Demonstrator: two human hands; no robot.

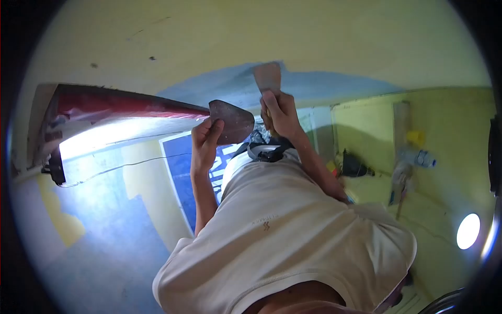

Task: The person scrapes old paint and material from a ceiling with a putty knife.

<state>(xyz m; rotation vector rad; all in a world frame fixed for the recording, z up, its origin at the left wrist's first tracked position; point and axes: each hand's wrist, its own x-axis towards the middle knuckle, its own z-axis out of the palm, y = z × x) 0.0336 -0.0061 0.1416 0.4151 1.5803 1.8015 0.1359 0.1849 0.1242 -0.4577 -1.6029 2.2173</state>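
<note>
My right hand (283, 113) is closed around the handle of a putty knife (267, 77), its broad blade pointing up against the wall. The blade overlaps a blue-grey patch (225, 79) on the yellow wall (230, 31). Lower and to the left, my left hand (205, 141) pinches a dark, flat scraper plate (233, 121) by its edge, thumb on the face. Pale specks mark this plate. It is held apart from the putty knife, and its corner overlaps the end of a red strip in this view.
A red strip (120, 106) with a dark border runs along the left, above a bright glare. A thin wire (123, 166) crosses below it, near a blue sign (184, 170) with white letters. To the right are a dark bag (353, 165), a plastic bottle (421, 158) and a yellow object (415, 138).
</note>
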